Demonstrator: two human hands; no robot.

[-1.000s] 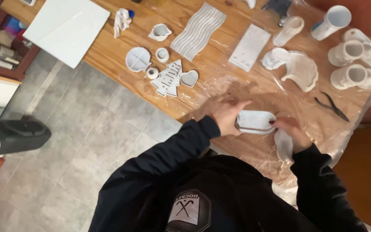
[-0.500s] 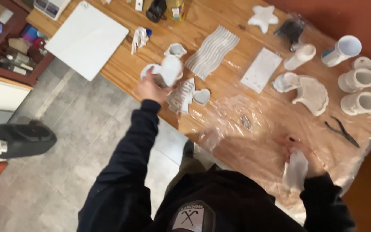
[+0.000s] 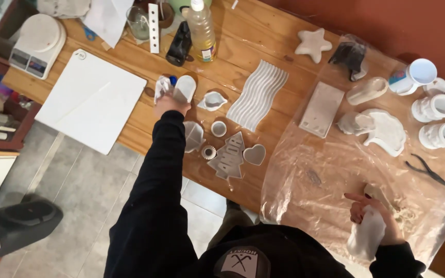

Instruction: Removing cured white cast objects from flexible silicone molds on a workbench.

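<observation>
My left hand (image 3: 170, 104) reaches far out over the wooden table (image 3: 263, 31) and grips a white oval cast piece (image 3: 184, 88). The piece sits beside a crumpled white item (image 3: 160, 86) with a blue bit next to it. My right hand (image 3: 374, 210) stays near the table's front edge over a clear plastic sheet (image 3: 325, 170). It holds a floppy white piece (image 3: 366, 239), a cloth or soft mould; I cannot tell which.
A white board (image 3: 91, 100) and a kitchen scale (image 3: 36, 38) lie at the left. A bottle of yellow liquid (image 3: 202, 28), a wavy tray (image 3: 258, 95), a star (image 3: 312, 45), tree-shaped mould (image 3: 230, 157) and heart (image 3: 255, 154) sit mid-table. Pliers (image 3: 428, 171) and white cups (image 3: 441, 135) are at the right.
My left hand has carried the white oval piece from the plastic sheet out to the far left of the table. My right hand has stayed near the front edge with its white piece.
</observation>
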